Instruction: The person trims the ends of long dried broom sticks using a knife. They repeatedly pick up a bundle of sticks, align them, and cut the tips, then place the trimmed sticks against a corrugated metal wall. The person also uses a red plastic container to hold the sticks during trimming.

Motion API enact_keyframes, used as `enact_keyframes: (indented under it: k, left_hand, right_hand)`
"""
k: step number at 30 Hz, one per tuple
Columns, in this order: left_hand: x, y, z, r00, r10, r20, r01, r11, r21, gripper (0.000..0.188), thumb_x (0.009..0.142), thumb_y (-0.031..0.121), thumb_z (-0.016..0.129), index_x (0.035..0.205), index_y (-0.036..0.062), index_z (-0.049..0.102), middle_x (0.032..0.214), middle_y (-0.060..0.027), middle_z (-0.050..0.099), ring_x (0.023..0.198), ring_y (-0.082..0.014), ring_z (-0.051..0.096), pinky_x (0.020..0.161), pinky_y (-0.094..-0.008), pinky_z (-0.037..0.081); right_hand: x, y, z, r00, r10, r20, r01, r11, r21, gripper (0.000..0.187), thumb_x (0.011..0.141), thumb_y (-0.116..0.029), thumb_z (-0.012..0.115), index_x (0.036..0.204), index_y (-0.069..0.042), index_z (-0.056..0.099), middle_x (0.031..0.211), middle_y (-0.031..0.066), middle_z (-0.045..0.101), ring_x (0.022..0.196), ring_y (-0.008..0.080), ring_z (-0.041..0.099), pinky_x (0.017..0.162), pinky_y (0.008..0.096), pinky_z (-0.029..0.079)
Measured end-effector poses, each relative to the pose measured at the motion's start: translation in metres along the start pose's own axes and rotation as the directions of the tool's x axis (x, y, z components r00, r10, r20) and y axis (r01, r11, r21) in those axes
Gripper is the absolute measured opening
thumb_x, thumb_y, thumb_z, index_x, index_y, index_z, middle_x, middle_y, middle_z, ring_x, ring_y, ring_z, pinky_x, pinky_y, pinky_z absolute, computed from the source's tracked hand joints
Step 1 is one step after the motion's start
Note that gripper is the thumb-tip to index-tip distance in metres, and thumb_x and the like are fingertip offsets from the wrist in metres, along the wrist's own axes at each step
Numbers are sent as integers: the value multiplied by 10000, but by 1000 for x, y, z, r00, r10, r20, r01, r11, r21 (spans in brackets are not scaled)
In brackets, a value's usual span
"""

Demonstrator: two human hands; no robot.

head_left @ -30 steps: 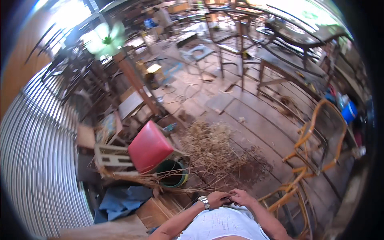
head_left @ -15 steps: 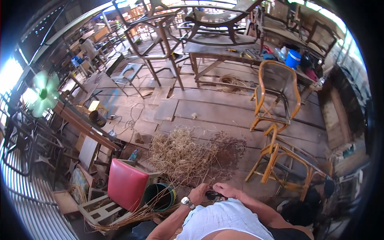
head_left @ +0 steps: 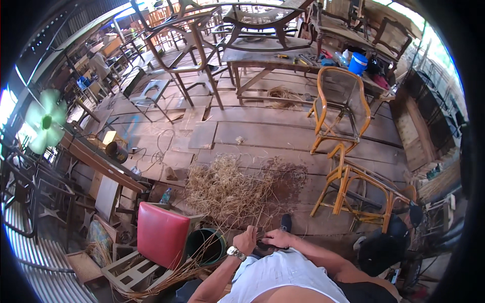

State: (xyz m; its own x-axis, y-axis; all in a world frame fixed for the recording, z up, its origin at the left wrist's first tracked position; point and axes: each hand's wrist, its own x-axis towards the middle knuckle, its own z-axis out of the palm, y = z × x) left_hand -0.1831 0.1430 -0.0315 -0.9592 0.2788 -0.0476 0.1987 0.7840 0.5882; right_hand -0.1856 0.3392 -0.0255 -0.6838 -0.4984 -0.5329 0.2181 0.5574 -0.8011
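Note:
My left hand, with a silver watch on the wrist, is closed in front of my lap, knuckles up. My right hand is closed just beside it, a small gap apart. A dark object shows between and below the hands; it is too small to name. A thin strand seems to rise near the fingers, but I cannot tell which hand grips it. Just ahead on the floor lies a heap of tan cane shavings. A dark shoe shows beyond my right hand.
To the left are a red padded chair, a dark green bucket and long cane strips. Rattan chair frames stand at right, beside a person in dark clothes. Farther off are a workbench and a spinning fan.
My left hand has risen slightly and both hands have shifted a little left. A dark shoe has come into view beyond them. The whole view has tilted slightly.

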Motion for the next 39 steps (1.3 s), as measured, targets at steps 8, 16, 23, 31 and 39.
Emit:
enact_keyframes:
  k: [8, 16, 23, 31, 39]
  left_hand:
    - [-24, -34, -14, 980, -161, -121, 142, 978, -154, 219, 968, 337, 478, 951, 123, 523, 670, -195, 617, 640, -433, 597, 520, -533, 436]
    - [-48, -86, -31, 902, -338, -269, 346, 938, -18, 247, 975, 356, 453, 945, 124, 534, 708, -180, 641, 668, -404, 617, 552, -523, 454]
    - [-10, -37, -15, 951, -228, -211, 239, 971, 27, 217, 956, 329, 495, 917, 117, 519, 641, -187, 611, 602, -404, 612, 496, -507, 452]
    - [16, -10, 5, 972, -166, -164, 148, 982, -116, 220, 953, 327, 500, 954, 109, 526, 714, -182, 629, 644, -389, 620, 522, -480, 470]
    - [1, -24, -15, 883, -395, -255, 208, 814, -542, 237, 917, 243, 611, 1049, 47, 634, 857, -152, 673, 755, -268, 672, 640, -328, 509]
  right_hand:
    - [26, -26, -48, 975, -89, 203, 125, 977, -173, 283, 873, -348, 584, 917, -82, 671, 809, 105, 683, 764, 259, 659, 736, 373, 519]
    - [4, -30, -174, 635, -175, -753, -261, 868, -423, 330, 866, -263, 595, 1122, -55, 577, 1166, 180, 570, 1062, 369, 558, 893, 468, 461]
    - [33, -54, -42, 976, -153, 155, 205, 888, -411, 540, 966, -535, 365, 1186, -68, 526, 939, 197, 668, 896, 346, 664, 789, 440, 527]
    - [28, -8, -4, 965, 230, 126, -242, 966, 86, 452, 984, -412, 426, 984, -4, 622, 741, 58, 655, 539, 132, 600, 514, 299, 479]
    - [23, 10, -5, 992, -71, -108, 35, 951, -307, 413, 916, -399, 548, 831, 1, 607, 677, 141, 643, 576, 195, 641, 564, 351, 491]
